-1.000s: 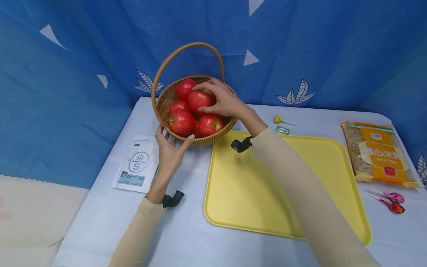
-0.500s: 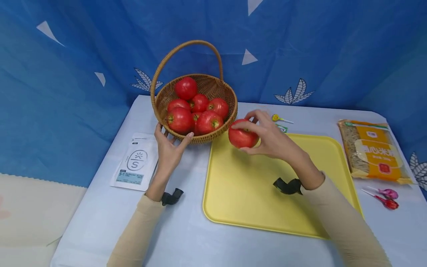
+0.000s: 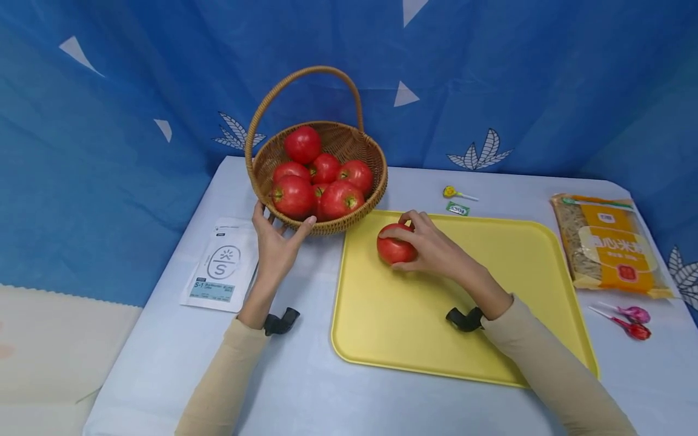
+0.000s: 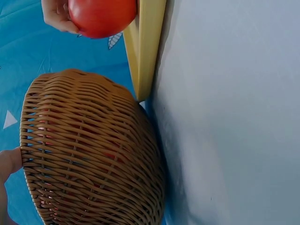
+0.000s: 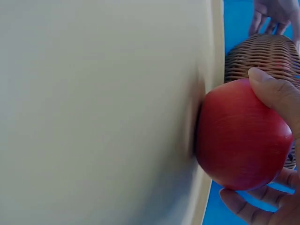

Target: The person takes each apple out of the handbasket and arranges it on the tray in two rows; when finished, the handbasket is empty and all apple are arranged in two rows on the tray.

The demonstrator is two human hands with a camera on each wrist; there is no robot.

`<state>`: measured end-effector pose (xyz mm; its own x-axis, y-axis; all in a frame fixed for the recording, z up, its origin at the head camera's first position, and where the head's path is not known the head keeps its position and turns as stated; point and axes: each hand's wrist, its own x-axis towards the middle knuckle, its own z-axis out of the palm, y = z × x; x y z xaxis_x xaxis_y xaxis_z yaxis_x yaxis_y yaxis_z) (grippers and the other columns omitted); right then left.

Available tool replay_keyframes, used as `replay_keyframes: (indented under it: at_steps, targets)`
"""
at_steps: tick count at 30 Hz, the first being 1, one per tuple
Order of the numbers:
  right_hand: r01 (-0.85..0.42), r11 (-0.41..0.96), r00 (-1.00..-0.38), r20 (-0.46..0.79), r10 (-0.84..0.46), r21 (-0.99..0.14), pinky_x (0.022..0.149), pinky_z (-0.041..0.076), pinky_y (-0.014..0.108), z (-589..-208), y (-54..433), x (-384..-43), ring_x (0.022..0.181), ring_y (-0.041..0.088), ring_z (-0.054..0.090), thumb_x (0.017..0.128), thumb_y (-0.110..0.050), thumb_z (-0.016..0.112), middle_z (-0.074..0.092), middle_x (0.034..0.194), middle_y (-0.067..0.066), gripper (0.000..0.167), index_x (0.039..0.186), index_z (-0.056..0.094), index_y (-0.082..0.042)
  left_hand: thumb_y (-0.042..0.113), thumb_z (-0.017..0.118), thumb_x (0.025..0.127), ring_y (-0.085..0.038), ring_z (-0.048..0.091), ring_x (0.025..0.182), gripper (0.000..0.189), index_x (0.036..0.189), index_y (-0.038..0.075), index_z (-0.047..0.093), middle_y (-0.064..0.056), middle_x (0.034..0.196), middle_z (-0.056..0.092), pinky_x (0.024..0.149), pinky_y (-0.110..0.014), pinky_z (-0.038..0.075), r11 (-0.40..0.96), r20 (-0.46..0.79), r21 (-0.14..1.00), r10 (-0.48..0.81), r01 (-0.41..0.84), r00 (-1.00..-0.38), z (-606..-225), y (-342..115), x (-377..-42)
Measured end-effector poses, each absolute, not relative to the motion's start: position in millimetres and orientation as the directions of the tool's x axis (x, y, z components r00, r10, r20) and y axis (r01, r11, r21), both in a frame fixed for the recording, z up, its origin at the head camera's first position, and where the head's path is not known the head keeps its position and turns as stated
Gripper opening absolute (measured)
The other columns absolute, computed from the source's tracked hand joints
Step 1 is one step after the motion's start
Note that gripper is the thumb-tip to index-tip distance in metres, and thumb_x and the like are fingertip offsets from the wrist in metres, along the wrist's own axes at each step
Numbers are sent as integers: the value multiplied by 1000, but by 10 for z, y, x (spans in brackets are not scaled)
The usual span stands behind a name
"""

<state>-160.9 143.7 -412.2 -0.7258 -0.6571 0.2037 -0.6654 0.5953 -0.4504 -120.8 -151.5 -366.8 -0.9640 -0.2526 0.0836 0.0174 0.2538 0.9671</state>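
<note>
A round wicker basket (image 3: 349,142) with a tall arched handle stands at the back of the table, tilted toward me, with several red apples (image 3: 294,197) inside. My left hand (image 3: 277,251) grips its front left rim, thumb on the edge and fingers spread along the side. In the left wrist view, the woven wall fills the lower left. My right hand (image 3: 436,249) holds one red apple (image 3: 392,247) between thumb and fingers at the back left of the yellow tray (image 3: 382,330). In the right wrist view the apple's underside sits right at the tray surface, beside its shadow.
White pouch (image 3: 220,263) lies left of the left hand. Behind the tray are a yellow lollipop (image 3: 450,192) and a small green packet (image 3: 457,209). To the right lie an orange noodle bag (image 3: 611,245) and pink (image 3: 635,314) and red (image 3: 637,330) lollipops. Blue cloth (image 3: 349,36) hangs behind.
My right hand has lifted an apple out of the basket, carried it right, then lowered it to the yellow tray. The left hand keeps its grip on the basket.
</note>
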Motion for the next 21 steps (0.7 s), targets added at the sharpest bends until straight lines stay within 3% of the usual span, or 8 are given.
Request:
replay_keyframes:
  at_steps: [8, 16, 21]
  targets:
    - [-669, 618, -728, 198, -656, -413, 84, 55, 50, -4117, 1456, -1581, 118, 33, 43, 71, -39, 87, 45, 129, 14, 76, 138, 52, -26, 19, 74, 87, -38, 14, 148, 101, 154, 2, 0, -17, 160, 1, 113, -51, 33, 253, 84, 967, -248, 19, -965, -3665, -1512, -1213]
    - [-752, 539, -658, 386, -646, -380, 86, 48, 46, -3593, 1208, -1867, 115, 29, 47, 77, -41, 82, 53, 127, 13, 70, 137, 55, -17, 19, 74, 87, -38, 16, 148, 101, 154, 1, 1, -17, 159, 2, 112, -51, 34, 257, 91, 966, -247, 25, -965, -3660, -1513, -1215]
    - [-719, 547, -680, 271, -681, -428, 83, 49, 42, -3343, 841, -2179, 107, 24, 50, 80, -48, 78, 55, 124, 11, 70, 139, 52, -20, 18, 74, 87, -38, 16, 148, 100, 154, 1, 1, -17, 159, 3, 112, -50, 35, 260, 95, 965, -249, 28, -964, -3670, -1514, -1212]
